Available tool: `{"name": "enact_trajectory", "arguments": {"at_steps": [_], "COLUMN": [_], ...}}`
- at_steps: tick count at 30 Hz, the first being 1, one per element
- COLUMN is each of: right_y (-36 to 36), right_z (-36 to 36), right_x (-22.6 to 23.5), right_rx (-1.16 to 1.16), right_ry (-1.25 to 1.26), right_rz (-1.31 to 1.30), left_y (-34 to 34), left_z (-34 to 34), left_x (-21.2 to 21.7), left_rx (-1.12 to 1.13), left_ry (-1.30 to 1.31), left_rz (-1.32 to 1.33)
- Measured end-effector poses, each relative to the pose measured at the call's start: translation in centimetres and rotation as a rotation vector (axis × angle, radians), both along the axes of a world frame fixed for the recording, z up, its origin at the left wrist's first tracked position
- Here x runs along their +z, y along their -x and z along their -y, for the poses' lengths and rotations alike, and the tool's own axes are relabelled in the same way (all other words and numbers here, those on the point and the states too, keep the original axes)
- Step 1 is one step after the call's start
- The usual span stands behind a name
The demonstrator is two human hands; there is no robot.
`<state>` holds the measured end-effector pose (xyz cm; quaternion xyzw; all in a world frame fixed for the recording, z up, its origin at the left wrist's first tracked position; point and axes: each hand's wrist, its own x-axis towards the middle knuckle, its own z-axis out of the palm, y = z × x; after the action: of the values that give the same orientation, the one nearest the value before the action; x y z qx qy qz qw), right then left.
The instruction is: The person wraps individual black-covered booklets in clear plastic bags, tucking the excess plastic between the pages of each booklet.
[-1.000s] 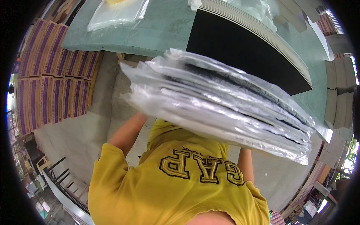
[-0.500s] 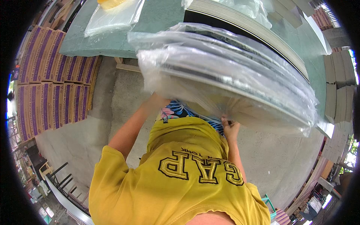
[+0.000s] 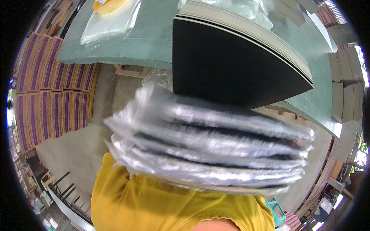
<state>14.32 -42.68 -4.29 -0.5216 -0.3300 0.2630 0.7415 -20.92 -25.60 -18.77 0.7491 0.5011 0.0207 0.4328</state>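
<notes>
A bundle of several flat boards in clear plastic sleeves (image 3: 216,152) is drawn in against my body, over the yellow shirt (image 3: 162,200). It is smeared by motion, and dark board surfaces show between the shiny sleeve edges. Both my hands and forearms are hidden behind the bundle. Just beyond it, a large black board face (image 3: 235,63) reaches over the near table edge. Behind that black face, pale edges of a thick stack of boards (image 3: 246,24) show on the green table (image 3: 154,42).
Flat clear plastic sleeves (image 3: 110,25) lie at the table's far left with a yellow roll-like item (image 3: 110,5) on them. Purple-striped cartons (image 3: 54,88) are stacked at the left. Grey board stacks (image 3: 348,96) stand at the right. A teal stool (image 3: 274,210) is behind me, lower right.
The sleeved bundle has come down and toward my body, uncovering the black board face. My hands, visible earlier at its lower edge, are now covered by it.
</notes>
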Motion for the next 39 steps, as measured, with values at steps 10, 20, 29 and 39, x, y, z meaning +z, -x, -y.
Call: {"name": "enact_trajectory", "arguments": {"at_steps": [10, 20, 29, 39], "right_y": [3.6, 6.0, 10.6, 3.1], "right_z": [-3.4, -6.4, -10.5, -9.2], "right_x": [4.7, 12.3, 14.7, 14.9], "right_rx": [0.38, -0.059, 0.171, 0.357], "right_ry": [-0.37, 0.22, 0.397, 0.676], "right_rz": [-0.011, 0.671, 1.65, 1.42], "left_y": [0.8, 0.1, -2.5, -0.1], "left_z": [-0.4, -2.3, -3.4, 0.4], "left_x": [2.7, 23.4, 20.7, 5.1], "left_rx": [0.12, 0.071, -0.069, 0.149], "left_ry": [-0.041, -0.335, -0.318, -0.176], "left_rz": [0.165, 0.768, 0.907, 0.31]}}
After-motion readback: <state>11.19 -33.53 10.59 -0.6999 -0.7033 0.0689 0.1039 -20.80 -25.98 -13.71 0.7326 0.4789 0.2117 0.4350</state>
